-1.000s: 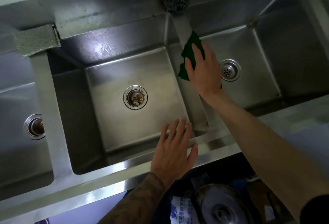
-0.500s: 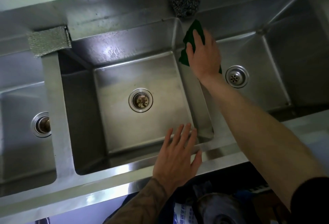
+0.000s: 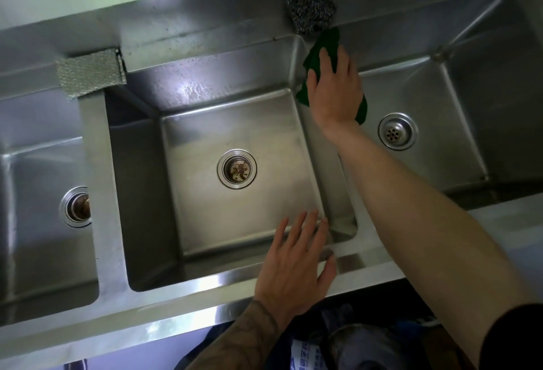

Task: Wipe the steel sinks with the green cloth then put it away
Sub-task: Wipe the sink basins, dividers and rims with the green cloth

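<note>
A row of steel sinks fills the view: a left sink, a middle sink and a right sink. My right hand presses the green cloth flat onto the far end of the divider between the middle and right sinks, fingers fairly straight over the cloth. The cloth's far tip lies just below a steel wool scrubber. My left hand rests open on the front rim of the middle sink, fingers spread.
Each sink has a round drain. A strip of silver tape covers the back of the left divider. Below the front edge are a metal pot lid and a printed bag.
My right hand has slid the green cloth along the divider toward the back, up to the scrubber. My left hand has stayed on the front rim.
</note>
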A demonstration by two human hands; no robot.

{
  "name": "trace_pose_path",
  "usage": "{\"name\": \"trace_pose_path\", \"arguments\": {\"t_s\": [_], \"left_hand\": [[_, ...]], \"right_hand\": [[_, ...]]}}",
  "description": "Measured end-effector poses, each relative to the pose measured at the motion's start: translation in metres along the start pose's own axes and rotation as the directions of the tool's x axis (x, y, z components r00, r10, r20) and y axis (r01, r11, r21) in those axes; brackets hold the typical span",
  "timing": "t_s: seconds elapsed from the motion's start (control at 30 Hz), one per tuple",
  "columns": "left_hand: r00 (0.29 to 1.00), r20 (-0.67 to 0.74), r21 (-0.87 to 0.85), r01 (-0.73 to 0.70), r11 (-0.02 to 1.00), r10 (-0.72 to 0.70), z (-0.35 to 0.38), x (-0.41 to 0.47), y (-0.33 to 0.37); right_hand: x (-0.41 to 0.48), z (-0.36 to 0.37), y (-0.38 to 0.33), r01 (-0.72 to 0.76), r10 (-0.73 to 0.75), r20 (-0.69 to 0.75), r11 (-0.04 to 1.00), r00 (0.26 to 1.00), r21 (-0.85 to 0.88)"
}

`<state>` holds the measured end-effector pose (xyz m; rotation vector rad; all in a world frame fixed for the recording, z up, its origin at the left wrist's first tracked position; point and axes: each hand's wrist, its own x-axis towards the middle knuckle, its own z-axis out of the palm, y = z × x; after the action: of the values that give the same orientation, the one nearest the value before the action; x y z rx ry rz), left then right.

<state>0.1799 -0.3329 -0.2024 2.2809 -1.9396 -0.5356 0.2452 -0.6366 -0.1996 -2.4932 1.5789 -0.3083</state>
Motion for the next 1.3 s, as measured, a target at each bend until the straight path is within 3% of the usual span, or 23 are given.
{"name": "trace_pose_path", "arguments": {"t_s": [0.17, 0.33, 0.5, 0.63, 0.8, 0.97, 1.13, 1.3], "left_hand": [[1.000, -0.007, -0.010, 0.001, 1.000, -0.001, 0.000, 0.001, -0.001], [1.000, -0.017, -0.014, 0.000, 1.000, 0.000, 0.001, -0.001, 0.000], [1.000, -0.017, -0.015, 0.000, 1.000, 0.000, -0.001, 0.001, 0.000], [1.000, -0.011, 0.008, -0.005, 1.000, 0.006, -0.003, 0.000, 0.000], [1.000, 0.001, 0.067, -0.027, 0.997, 0.027, -0.001, -0.002, -0.004], [0.999, -0.045, 0.080, 0.005, 0.997, -0.001, -0.001, -0.005, -0.005], [0.994, -0.098, 0.016, 0.043, 0.999, -0.041, -0.005, -0.007, -0.006], [0.995, -0.091, 0.030, 0.054, 0.998, -0.051, -0.010, -0.034, -0.037]], "right_hand": [[-0.008, -0.001, 0.008, 0.064, -0.064, -0.010, 0.997, 0.998, -0.037], [-0.010, -0.011, 0.022, 0.162, -0.164, 0.048, 0.985, 0.985, 0.052], [-0.128, -0.045, 0.085, 0.290, -0.305, 0.093, 0.946, 0.948, 0.142], [-0.230, -0.074, 0.133, 0.400, -0.407, 0.159, 0.914, 0.900, 0.076], [-0.289, -0.083, 0.127, 0.369, -0.368, 0.141, 0.929, 0.919, 0.018], [-0.308, -0.083, 0.130, 0.477, -0.464, 0.164, 0.878, 0.870, -0.044], [-0.278, -0.088, 0.162, 0.283, -0.279, 0.068, 0.958, 0.958, -0.054], [-0.312, -0.076, 0.098, 0.081, -0.081, -0.043, 0.996, 0.996, -0.023]]}}
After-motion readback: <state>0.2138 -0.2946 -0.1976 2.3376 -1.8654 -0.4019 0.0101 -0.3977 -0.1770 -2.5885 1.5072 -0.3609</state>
